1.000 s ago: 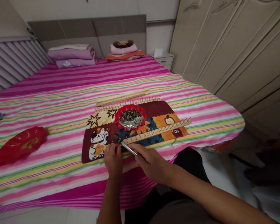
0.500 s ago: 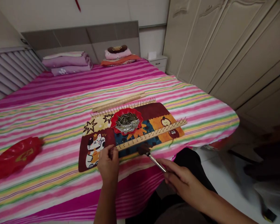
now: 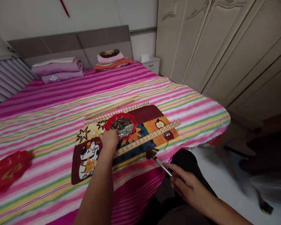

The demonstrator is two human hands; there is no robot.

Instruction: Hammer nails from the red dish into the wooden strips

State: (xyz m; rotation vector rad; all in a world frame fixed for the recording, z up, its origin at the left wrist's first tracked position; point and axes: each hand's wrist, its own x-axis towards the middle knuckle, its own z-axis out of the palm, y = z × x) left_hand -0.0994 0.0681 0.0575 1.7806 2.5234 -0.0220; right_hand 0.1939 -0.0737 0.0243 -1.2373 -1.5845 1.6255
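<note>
Fingers of the left hand (image 3: 110,137) bend at the near left rim of the bowl (image 3: 107,120); their tips are partly hidden, so whether they pinch anything cannot be told. Right of the bowl and nearer the body, the right hand (image 3: 186,182) grips the silvery handle of a hammer (image 3: 163,166), its dark, blurred head near the mat's close edge.

The bowl is red and scalloped, heaped with loose nails (image 3: 124,125), some dark, some bright silver. It sits on a mat (image 3: 145,114) patched in maroon, blue, orange and cream, with a cartoon cat left of the bowl. On the bowl's near side, a pale wooden front strip (image 3: 144,139) slants across the mat, nails standing along its length. Beyond the bowl lies a back strip (image 3: 127,109), also bristling with nails, and past that some bare strips (image 3: 111,107).

All this rests on a bed (image 3: 189,100) with a cover striped in pink, white, yellow and green, giving way to magenta. Well left of the bowl is a red tray (image 3: 10,172) with a yellow mark, cut off by the view. Far behind the bowl, folded bedding (image 3: 61,67) lies before the grey headboard (image 3: 100,40); to its right stand a small white nightstand (image 3: 152,65) and a cream wardrobe (image 3: 201,40).
</note>
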